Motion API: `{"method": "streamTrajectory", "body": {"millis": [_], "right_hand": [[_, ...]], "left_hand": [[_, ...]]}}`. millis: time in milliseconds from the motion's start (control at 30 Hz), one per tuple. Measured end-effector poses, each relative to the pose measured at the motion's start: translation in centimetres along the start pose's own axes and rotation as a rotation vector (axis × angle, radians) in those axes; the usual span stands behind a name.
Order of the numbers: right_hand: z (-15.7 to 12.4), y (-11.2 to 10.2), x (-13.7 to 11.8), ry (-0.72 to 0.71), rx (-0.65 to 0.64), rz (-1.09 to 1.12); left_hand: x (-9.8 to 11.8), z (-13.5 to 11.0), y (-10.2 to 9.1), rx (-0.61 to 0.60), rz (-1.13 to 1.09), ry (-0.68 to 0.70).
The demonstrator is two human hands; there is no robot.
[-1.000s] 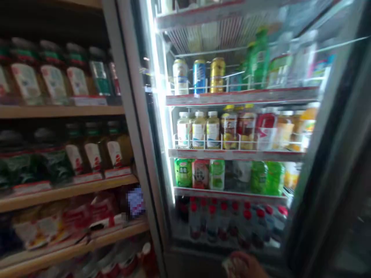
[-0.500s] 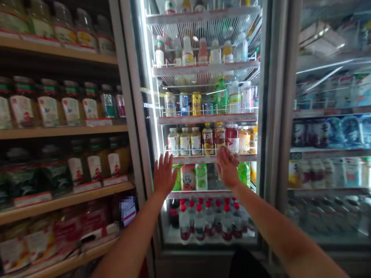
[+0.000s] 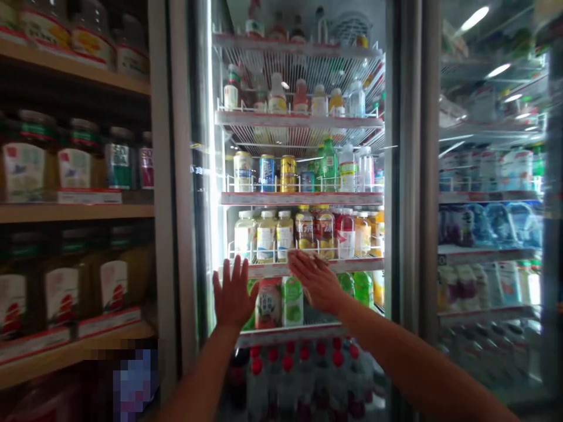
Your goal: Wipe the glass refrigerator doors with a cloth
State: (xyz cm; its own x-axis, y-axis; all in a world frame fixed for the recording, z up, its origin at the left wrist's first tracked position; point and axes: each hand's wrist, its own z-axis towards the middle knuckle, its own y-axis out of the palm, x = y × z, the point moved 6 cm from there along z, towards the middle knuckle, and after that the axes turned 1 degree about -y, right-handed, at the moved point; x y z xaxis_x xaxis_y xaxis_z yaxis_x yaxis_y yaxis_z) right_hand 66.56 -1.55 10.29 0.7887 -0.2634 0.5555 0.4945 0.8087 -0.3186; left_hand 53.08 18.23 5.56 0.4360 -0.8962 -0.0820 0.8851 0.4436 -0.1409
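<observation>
In the head view my left hand (image 3: 234, 296) is raised with its fingers spread, palm toward the lit glass door (image 3: 281, 138) of a drinks fridge. It holds nothing and seems to rest flat against the glass. My right hand (image 3: 314, 281) lies in front of the same door, tilted to the left, its fingers together over a crumpled cloth (image 3: 320, 261). Only a brownish edge of that cloth shows past the fingers. Behind the hands are a lower shelf rail (image 3: 268, 270), a red carton (image 3: 268, 302) and a green carton (image 3: 292, 302).
Several bottles and cans fill the fridge shelves. On the left stands a wooden shelf (image 3: 79, 212) with juice bottles (image 3: 25, 158). To the right, beyond a metal door frame (image 3: 424, 176), is another glass-fronted fridge (image 3: 488, 255). A blurred-out patch (image 3: 134, 381) sits at lower left.
My right hand has moved left across the door with the cloth, closer to my left hand. The left hand stays spread on the glass. The view has shifted closer and tilted up.
</observation>
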Motion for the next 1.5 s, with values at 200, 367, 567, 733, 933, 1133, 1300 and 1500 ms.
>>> {"method": "streamTrajectory", "body": {"millis": [200, 367, 567, 733, 933, 1133, 1300, 1500], "right_hand": [[0.5, -2.4, 4.6, 0.389, 0.152, -0.120], [-0.2, -1.0, 2.2, -0.005, -0.057, -0.037], [-1.9, -3.1, 6.5, 0.439, 0.189, -0.133], [-2.3, -1.6, 3.5, 0.019, -0.055, -0.034], [-1.5, -2.8, 6.3, 0.434, 0.137, -0.131], [-1.7, -0.6, 0.3, -0.062, -0.125, 0.018], [-1.1, -2.1, 3.6, 0.371, 0.103, -0.079], [-0.9, -0.2, 0.2, 0.052, -0.093, 0.067]], "left_hand": [[0.1, 0.1, 0.1, -0.013, -0.027, -0.008], [0.1, 0.1, 0.0, -0.013, -0.056, -0.017], [0.2, 0.0, 0.1, -0.008, -0.065, -0.011], [0.2, 0.0, 0.1, -0.009, -0.049, -0.004], [0.2, 0.0, 0.1, -0.019, -0.052, 0.003], [0.1, -0.2, 0.2, -0.024, -0.035, -0.012], [0.0, -0.4, 0.3, -0.041, -0.020, -0.010], [-0.1, -0.4, 0.4, -0.063, -0.039, -0.034]]}}
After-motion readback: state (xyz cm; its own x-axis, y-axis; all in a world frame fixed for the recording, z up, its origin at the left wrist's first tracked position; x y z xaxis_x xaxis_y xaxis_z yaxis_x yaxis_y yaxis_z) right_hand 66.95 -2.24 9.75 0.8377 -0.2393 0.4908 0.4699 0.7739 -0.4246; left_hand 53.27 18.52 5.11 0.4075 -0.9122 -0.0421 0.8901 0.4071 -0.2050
